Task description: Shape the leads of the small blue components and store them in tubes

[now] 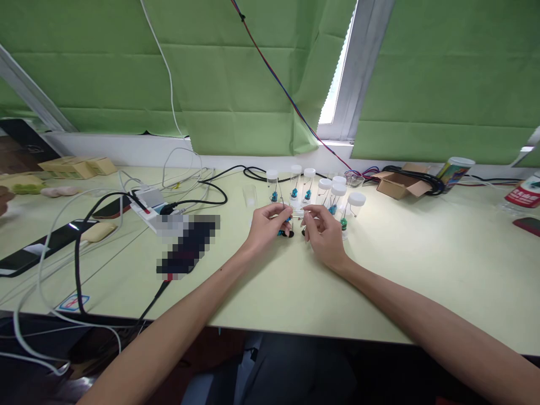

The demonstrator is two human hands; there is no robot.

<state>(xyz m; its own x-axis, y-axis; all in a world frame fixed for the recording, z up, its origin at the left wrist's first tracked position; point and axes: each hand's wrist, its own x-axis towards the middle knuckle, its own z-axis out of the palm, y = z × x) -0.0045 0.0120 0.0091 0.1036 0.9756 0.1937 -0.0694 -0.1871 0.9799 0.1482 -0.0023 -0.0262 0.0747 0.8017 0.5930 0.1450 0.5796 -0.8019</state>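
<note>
Head view shows both bare hands meeting near the middle of the pale surface (392, 253). Fingers of the left hand (270, 222) pinch one end of a small clear piece (297, 214), and those of the right hand (324, 232) grip its other end, so it spans the narrow gap between the fingertips; it is too small to tell exactly what it is. Just below the left fingertips sits a dark round part (288, 234). Clear containers with white caps (308, 187) stand behind and beside the hands, some with blue parts inside. An uncapped clear cup (250, 196) stands to their left. Farther right, an open cardboard box (396, 184) sits near the wall, with a coiled black cable (417, 175) over it
</note>
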